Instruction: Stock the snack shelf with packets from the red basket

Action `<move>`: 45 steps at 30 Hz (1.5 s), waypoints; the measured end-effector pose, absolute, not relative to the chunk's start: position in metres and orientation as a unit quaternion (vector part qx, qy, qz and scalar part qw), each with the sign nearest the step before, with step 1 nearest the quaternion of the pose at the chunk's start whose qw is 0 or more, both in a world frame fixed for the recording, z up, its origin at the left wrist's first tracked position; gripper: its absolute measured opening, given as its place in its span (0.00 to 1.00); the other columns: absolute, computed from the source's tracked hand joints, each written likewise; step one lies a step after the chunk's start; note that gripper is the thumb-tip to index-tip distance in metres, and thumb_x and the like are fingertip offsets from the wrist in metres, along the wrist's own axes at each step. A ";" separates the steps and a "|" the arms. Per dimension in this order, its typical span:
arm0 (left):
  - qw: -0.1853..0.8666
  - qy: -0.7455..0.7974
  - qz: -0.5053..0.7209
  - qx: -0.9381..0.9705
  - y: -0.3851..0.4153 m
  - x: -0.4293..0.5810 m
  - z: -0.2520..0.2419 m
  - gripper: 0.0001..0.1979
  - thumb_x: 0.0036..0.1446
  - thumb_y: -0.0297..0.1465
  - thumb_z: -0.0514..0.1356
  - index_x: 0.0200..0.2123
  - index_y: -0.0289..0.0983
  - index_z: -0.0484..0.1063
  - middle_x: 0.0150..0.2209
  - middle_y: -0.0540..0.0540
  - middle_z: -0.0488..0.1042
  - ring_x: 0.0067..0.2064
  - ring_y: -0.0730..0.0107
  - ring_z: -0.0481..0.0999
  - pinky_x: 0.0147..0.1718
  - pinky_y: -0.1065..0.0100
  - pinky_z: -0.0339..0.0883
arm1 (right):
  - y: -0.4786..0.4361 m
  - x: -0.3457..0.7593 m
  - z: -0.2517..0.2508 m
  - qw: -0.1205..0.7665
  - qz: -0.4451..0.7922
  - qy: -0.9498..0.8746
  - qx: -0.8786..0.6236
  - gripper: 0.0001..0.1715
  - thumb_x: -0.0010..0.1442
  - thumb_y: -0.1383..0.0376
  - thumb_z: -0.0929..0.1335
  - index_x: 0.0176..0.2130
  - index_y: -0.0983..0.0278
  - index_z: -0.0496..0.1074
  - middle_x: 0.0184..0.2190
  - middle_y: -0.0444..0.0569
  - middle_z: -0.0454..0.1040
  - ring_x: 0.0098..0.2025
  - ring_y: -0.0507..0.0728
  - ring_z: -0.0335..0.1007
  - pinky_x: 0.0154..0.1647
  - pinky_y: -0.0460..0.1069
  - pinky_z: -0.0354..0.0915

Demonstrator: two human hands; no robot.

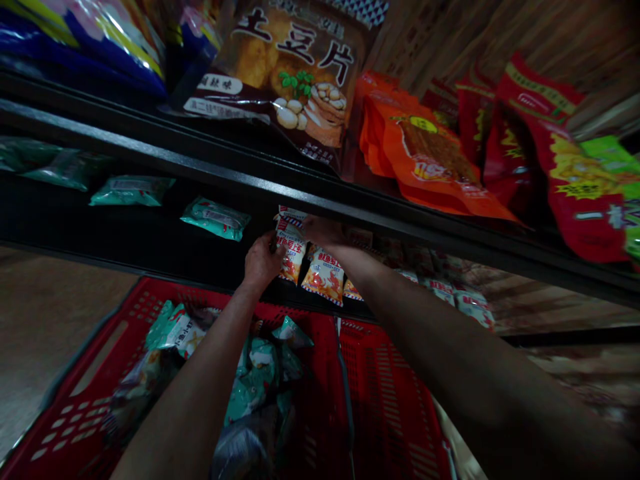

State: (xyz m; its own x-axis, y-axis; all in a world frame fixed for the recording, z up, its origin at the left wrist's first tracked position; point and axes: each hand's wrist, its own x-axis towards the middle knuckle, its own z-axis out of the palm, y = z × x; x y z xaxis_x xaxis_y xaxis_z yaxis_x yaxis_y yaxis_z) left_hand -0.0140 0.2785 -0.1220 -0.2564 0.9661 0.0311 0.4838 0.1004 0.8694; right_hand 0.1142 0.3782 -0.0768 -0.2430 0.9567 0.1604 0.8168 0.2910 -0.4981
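On the lower shelf, a small white snack bag [291,248] with red lettering and an orange lower part stands between my hands. My left hand [263,261] is closed on its left edge, thumb in front. From the right, my right hand [323,231] reaches in with bent fingers against the bag's upper right side; its fingertips are partly hidden in shadow. Just below the right wrist stands a matching snack bag [324,275]. A teal snack bag [216,218] lies on the shelf left of my left hand.
Below the shelf, a red shopping basket [107,393] holds several teal snack bags [255,380]; another red basket [387,393] adjoins it. The upper shelf edge [200,170] hangs low over my hands. Above stand a brown potato chip bag [295,73] and orange bags [425,147].
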 end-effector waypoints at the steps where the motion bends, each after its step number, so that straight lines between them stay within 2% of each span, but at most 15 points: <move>1: 0.293 0.683 0.403 0.534 0.278 -0.014 -0.122 0.22 0.57 0.34 0.57 0.54 0.34 0.68 0.48 0.40 0.76 0.48 0.63 0.74 0.48 0.65 0.65 | 0.378 0.115 -0.076 0.201 0.158 -0.772 -0.581 0.07 0.51 0.62 0.71 0.24 0.61 0.73 0.23 0.44 0.74 0.40 0.60 0.72 0.48 0.53 0.66; 5: 0.282 0.693 0.396 0.533 0.278 -0.013 -0.123 0.21 0.57 0.33 0.57 0.54 0.34 0.68 0.48 0.39 0.75 0.48 0.62 0.74 0.49 0.64 0.65 | 0.375 0.116 -0.075 0.157 0.159 -0.774 -0.593 0.10 0.54 0.64 0.69 0.22 0.62 0.71 0.23 0.45 0.74 0.40 0.59 0.72 0.46 0.52 0.65; 9: 0.275 0.691 0.389 0.543 0.277 -0.013 -0.123 0.21 0.57 0.34 0.56 0.54 0.34 0.69 0.48 0.40 0.75 0.48 0.62 0.74 0.48 0.65 0.65 | 0.373 0.113 -0.072 0.228 0.159 -0.778 -0.564 0.10 0.56 0.65 0.68 0.23 0.62 0.70 0.27 0.45 0.76 0.40 0.57 0.72 0.45 0.50 0.65; 14: 0.234 0.708 0.360 0.560 0.275 -0.014 -0.118 0.23 0.58 0.37 0.55 0.55 0.34 0.68 0.48 0.39 0.74 0.50 0.59 0.73 0.49 0.64 0.65 | 0.347 0.122 -0.063 0.279 0.138 -0.751 -0.582 0.10 0.60 0.65 0.63 0.32 0.66 0.72 0.35 0.50 0.76 0.44 0.57 0.70 0.48 0.51 0.64; 19: 0.214 0.728 0.330 0.561 0.270 -0.018 -0.113 0.23 0.59 0.41 0.53 0.53 0.35 0.69 0.50 0.38 0.74 0.53 0.54 0.72 0.51 0.61 0.63 | 0.263 0.155 -0.078 0.398 0.102 -0.687 -0.599 0.15 0.61 0.63 0.60 0.41 0.66 0.72 0.41 0.55 0.74 0.45 0.60 0.70 0.48 0.56 0.66; 22: 0.212 0.734 0.300 0.571 0.266 -0.020 -0.110 0.22 0.59 0.42 0.52 0.50 0.36 0.71 0.48 0.38 0.75 0.52 0.53 0.72 0.49 0.60 0.64 | 0.206 0.168 -0.102 0.441 0.135 -0.685 -0.564 0.14 0.61 0.64 0.61 0.44 0.63 0.72 0.44 0.54 0.72 0.46 0.58 0.70 0.51 0.56 0.67; 28: 0.199 0.734 0.262 0.594 0.256 -0.019 -0.108 0.20 0.59 0.44 0.52 0.47 0.39 0.72 0.44 0.40 0.77 0.48 0.56 0.74 0.45 0.63 0.65 | 0.154 0.162 -0.143 0.419 0.213 -0.679 -0.564 0.18 0.59 0.69 0.62 0.47 0.60 0.72 0.49 0.53 0.72 0.48 0.57 0.72 0.51 0.56 0.69; 37: 0.174 0.733 0.251 0.608 0.251 -0.018 -0.111 0.19 0.59 0.40 0.52 0.47 0.37 0.73 0.44 0.40 0.78 0.48 0.56 0.75 0.45 0.63 0.66 | 0.169 0.158 -0.141 0.430 0.171 -0.688 -0.559 0.20 0.58 0.71 0.61 0.47 0.59 0.72 0.53 0.52 0.70 0.57 0.57 0.65 0.60 0.59 0.61; 45: 0.161 0.735 0.227 0.618 0.250 -0.019 -0.108 0.17 0.59 0.39 0.52 0.43 0.37 0.74 0.41 0.39 0.78 0.47 0.56 0.76 0.44 0.64 0.66 | 0.174 0.173 -0.145 0.432 0.133 -0.684 -0.572 0.19 0.59 0.71 0.60 0.47 0.61 0.72 0.55 0.54 0.67 0.59 0.58 0.62 0.61 0.61 0.59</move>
